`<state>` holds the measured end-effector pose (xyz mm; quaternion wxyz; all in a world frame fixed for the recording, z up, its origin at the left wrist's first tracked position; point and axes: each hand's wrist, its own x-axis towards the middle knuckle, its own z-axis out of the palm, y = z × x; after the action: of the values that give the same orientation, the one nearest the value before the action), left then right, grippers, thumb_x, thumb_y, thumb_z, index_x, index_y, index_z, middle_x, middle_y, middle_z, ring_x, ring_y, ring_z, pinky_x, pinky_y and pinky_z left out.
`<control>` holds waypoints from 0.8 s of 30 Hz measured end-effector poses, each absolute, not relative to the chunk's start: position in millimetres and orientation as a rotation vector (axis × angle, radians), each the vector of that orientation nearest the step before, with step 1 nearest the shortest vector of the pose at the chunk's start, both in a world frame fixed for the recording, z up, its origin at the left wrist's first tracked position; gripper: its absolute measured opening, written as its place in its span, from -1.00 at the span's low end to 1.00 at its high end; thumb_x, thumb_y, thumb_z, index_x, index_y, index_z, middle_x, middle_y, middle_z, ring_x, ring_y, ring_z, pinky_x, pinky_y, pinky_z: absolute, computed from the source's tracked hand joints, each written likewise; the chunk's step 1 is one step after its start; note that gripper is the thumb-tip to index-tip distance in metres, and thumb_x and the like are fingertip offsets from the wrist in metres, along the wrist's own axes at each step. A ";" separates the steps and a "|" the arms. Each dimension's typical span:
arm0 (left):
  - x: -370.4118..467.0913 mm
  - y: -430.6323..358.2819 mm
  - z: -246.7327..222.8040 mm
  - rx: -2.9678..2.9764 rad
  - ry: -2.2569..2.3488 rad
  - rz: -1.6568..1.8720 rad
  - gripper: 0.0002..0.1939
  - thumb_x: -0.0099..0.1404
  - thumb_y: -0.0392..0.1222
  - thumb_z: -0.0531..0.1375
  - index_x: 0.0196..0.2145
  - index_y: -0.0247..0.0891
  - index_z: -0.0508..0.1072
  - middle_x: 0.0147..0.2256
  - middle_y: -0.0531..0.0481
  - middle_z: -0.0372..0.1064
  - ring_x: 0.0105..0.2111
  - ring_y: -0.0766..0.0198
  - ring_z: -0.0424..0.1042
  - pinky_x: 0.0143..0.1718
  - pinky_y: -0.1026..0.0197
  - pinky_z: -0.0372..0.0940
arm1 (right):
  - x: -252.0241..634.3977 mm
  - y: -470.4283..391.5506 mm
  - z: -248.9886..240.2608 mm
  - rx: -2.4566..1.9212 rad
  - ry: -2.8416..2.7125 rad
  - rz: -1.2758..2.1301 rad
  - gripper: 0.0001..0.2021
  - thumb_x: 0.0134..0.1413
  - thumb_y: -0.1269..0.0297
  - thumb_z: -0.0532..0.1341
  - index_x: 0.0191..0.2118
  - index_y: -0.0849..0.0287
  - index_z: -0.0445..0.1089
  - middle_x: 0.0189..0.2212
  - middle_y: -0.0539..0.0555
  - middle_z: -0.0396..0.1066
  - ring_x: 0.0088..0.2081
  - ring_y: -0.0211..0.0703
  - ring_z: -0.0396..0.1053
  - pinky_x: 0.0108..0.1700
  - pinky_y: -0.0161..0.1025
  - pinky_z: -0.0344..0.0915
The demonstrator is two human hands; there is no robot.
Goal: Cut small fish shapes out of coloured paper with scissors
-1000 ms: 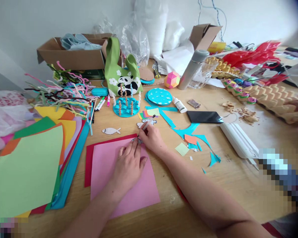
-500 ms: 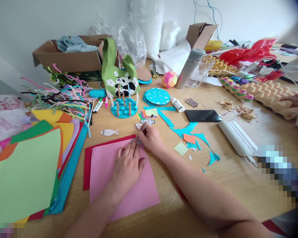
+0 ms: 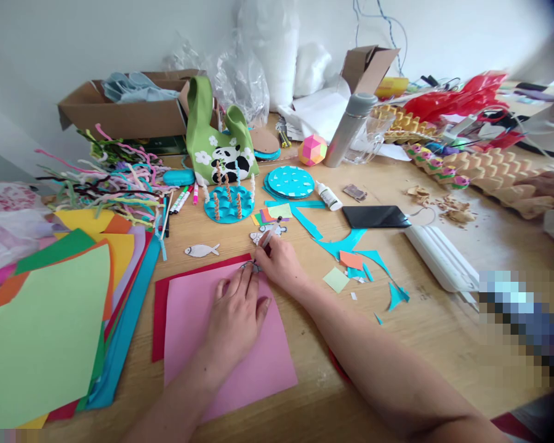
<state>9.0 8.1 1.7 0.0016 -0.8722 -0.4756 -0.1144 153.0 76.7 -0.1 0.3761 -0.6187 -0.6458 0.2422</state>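
Observation:
My left hand [image 3: 235, 311] lies flat with its fingers spread on a pink sheet [image 3: 184, 344], which rests over a red sheet [image 3: 159, 320]. Its fingertips press on a small cut-out [image 3: 253, 267] at the sheet's top edge, mostly covered. A pen [image 3: 272, 231] is pinched in my right hand [image 3: 279, 261], its tip down by the cut-out. Behind the pen are grey-and-white fish cut-outs [image 3: 277, 229], partly hidden. A white paper fish [image 3: 202, 250] lies left of them on the table.
Coloured sheets [image 3: 46, 332] and pipe cleaners [image 3: 120, 191] lie left. Blue discs [image 3: 290, 181], a glue bottle [image 3: 329, 195], a green panda bag [image 3: 221, 147] and a flask [image 3: 351, 129] stand behind. Blue scraps [image 3: 341, 243], a phone [image 3: 376, 216] and a white device [image 3: 441, 257] are right.
The view has shifted slightly. Both hands keep nearly the same places on the paper, and the pen has tilted a little. The hand at the far right edge has moved slightly.

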 end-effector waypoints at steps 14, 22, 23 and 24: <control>10.4 8.0 4.9 -2.759 -1.528 -0.340 -0.58 0.42 -0.12 -0.04 0.13 -0.34 0.33 0.19 -0.23 0.24 0.16 -0.01 0.23 0.07 -0.11 0.13 | 154.0 75.8 1.1 -1.597 -1.653 0.586 -0.88 -0.02 0.35 0.10 -0.50 0.10 0.12 -0.62 -0.04 0.22 -0.58 -0.23 0.18 -0.48 -0.32 0.04; 9.5 8.9 4.1 -2.763 -1.524 -0.332 -0.56 0.42 -0.10 -0.04 0.15 -0.35 0.31 0.20 -0.22 0.24 0.16 0.00 0.22 0.06 -0.12 0.13 | 154.6 75.1 3.8 -1.633 -1.650 0.574 -0.91 -0.02 0.35 0.10 -0.47 0.11 0.14 -0.62 -0.05 0.22 -0.58 -0.23 0.16 -0.47 -0.31 0.03; 9.5 8.9 4.2 -2.763 -1.524 -0.329 -0.56 0.42 -0.10 -0.03 0.14 -0.35 0.31 0.20 -0.22 0.24 0.16 0.00 0.23 0.06 -0.12 0.13 | 154.6 74.9 4.6 -1.638 -1.652 0.575 -0.92 -0.02 0.35 0.10 -0.46 0.11 0.15 -0.61 -0.05 0.23 -0.57 -0.23 0.17 -0.47 -0.32 0.04; 9.6 8.8 4.5 -2.764 -1.524 -0.327 -0.57 0.42 -0.11 -0.03 0.14 -0.35 0.31 0.19 -0.22 0.24 0.16 0.00 0.23 0.06 -0.12 0.14 | 154.7 74.6 5.5 -1.646 -1.654 0.572 -0.92 -0.02 0.36 0.10 -0.46 0.11 0.15 -0.61 -0.04 0.23 -0.57 -0.23 0.17 -0.46 -0.32 0.04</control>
<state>9.6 8.8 4.5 -0.0158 -0.8709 -0.4804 -0.1030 154.7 74.6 5.5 0.3612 -0.6387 -0.6422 0.2219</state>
